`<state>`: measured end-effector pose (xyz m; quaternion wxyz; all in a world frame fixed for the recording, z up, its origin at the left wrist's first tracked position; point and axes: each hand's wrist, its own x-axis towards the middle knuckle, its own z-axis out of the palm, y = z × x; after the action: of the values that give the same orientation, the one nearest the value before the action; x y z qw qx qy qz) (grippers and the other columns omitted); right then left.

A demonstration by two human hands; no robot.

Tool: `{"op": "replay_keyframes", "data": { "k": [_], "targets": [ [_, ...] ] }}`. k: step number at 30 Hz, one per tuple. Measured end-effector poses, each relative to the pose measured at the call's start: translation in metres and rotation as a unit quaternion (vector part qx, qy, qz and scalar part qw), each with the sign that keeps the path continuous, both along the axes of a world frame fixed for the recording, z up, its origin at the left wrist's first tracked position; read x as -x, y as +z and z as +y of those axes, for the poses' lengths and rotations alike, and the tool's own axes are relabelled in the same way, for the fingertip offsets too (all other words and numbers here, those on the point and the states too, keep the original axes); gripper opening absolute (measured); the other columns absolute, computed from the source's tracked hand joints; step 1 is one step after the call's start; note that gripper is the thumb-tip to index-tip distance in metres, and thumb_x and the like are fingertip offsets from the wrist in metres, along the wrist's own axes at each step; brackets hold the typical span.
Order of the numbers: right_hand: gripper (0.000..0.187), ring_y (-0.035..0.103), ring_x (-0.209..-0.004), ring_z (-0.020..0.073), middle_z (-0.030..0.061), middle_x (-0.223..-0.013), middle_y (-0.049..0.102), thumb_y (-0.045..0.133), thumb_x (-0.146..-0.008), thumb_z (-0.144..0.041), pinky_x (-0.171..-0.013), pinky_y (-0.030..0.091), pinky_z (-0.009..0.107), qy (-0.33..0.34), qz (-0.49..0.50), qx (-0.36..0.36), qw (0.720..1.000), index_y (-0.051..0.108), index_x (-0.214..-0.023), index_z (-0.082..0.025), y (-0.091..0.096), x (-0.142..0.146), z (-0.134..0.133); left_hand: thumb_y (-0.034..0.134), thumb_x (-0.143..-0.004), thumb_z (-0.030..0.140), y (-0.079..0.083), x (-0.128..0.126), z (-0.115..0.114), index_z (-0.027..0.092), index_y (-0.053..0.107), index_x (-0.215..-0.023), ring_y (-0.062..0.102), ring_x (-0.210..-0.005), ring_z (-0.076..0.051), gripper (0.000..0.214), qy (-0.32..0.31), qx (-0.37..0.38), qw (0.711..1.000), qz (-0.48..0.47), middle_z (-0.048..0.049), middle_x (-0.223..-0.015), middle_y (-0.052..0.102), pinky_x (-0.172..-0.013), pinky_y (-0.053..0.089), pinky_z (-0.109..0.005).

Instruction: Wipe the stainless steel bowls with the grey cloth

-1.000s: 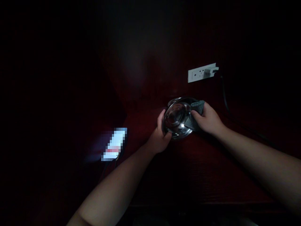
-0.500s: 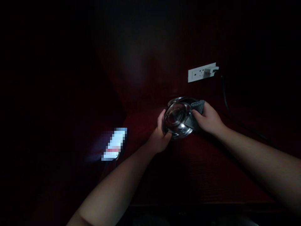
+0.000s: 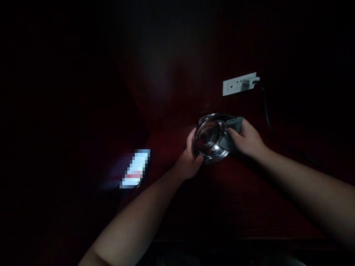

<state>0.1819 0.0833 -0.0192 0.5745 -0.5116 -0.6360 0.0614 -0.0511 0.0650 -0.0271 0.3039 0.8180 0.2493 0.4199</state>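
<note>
My left hand (image 3: 190, 159) grips a shiny metal bowl (image 3: 206, 136) by its left rim, thumb on the near side and fingers behind. The bowl is tilted, so its inside shows. At the right rim, my right hand (image 3: 248, 138) is closed on a dark grey-green cloth (image 3: 227, 142), which is pressed against the bowl. Behind the bowl, the shiny curved edge of another metal piece (image 3: 203, 119) shows; most of it is hidden, and I cannot tell whether the two touch.
A white wall socket (image 3: 233, 87) with a plug in it is on the back panel. From it a dark cable (image 3: 266, 112) runs down to the right. A lit, blurred-out screen (image 3: 135, 168) stands at the left of the dark red tabletop (image 3: 222, 207). The surroundings are very dark.
Almost nothing differs. The right hand and cloth have shifted very slightly to the right; the left hand still grips the bowl in the same place.
</note>
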Motion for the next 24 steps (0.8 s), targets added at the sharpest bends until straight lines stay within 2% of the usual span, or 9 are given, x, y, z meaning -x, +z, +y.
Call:
{"op": "replay_keyframes", "data": {
  "k": [10,15,24],
  "targets": [
    [0.026,0.065,-0.099,0.0310,0.0109,-0.107,0.069,0.058,-0.080,-0.028,-0.089,0.051,0.051,-0.009,-0.006,0.017,1.000,0.058,-0.105,-0.021,-0.0003,-0.0009,-0.0003,0.054,-0.087,0.030,0.0003,-0.0002,-0.0005,0.020,0.002,-0.152,0.027,-0.145,-0.030,0.084,-0.003,0.005,1.000,-0.006,-0.0159,-0.157,0.027,-0.119,0.023,-0.051],
    [0.025,0.066,-0.095,0.0299,0.0106,-0.103,0.070,0.058,-0.080,-0.028,-0.087,0.052,0.051,-0.012,-0.008,0.004,1.000,0.058,-0.103,-0.021,-0.0013,-0.0010,-0.0001,0.053,-0.086,0.026,0.0014,0.0008,-0.0020,0.021,0.001,-0.153,0.031,-0.144,-0.028,0.084,0.010,0.016,1.000,0.010,-0.0137,-0.157,0.029,-0.119,0.025,-0.048],
    [0.021,0.066,-0.092,0.0298,0.0103,-0.101,0.069,0.058,-0.080,-0.030,-0.084,0.052,0.051,-0.011,-0.014,-0.002,1.000,0.056,-0.099,-0.022,0.0018,-0.0007,-0.0035,0.052,-0.084,0.024,0.0003,0.0009,0.0004,0.021,0.002,-0.152,0.028,-0.146,-0.027,0.085,0.009,0.006,1.000,0.009,-0.0124,-0.159,0.025,-0.119,0.025,-0.046]
  ]
}}
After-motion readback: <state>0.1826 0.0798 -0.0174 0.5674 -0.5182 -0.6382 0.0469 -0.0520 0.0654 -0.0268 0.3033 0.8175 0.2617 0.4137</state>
